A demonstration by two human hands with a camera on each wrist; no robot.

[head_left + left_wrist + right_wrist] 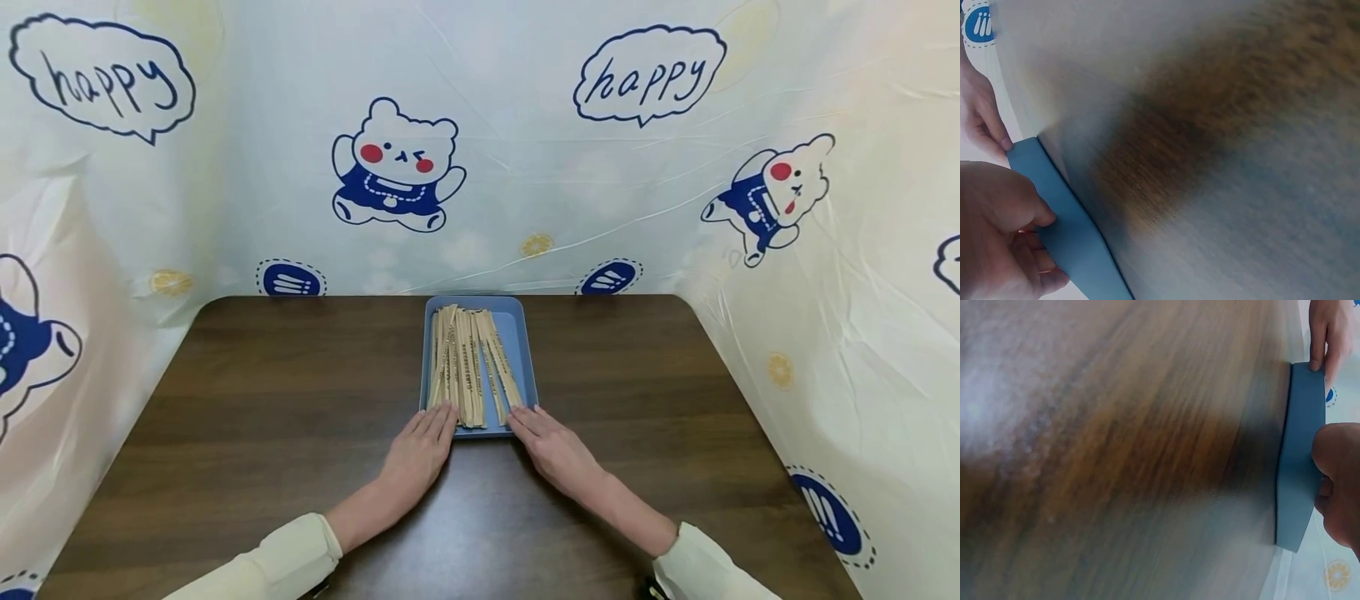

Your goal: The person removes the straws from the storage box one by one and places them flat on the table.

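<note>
A blue rectangular tray [516, 337] lies on the far side of the table, its long sides pointing away from me. In it is a bundle of slim tan strips [465, 362] with dark print along them, mostly side by side, with a few slanting apart at the right. My left hand [420, 454] holds the tray's near left corner, fingers over the rim. At the near right corner my right hand [558, 454] holds it the same way. Both wrist views show the tray's near wall [1075, 225] [1300, 444] with a thumb against it.
The dark wooden table [315, 392] has rounded far corners. A pale cloth [517, 167] printed with bears and the word "happy" hangs behind it and along both sides. The tray's far end lies close to the table's back edge.
</note>
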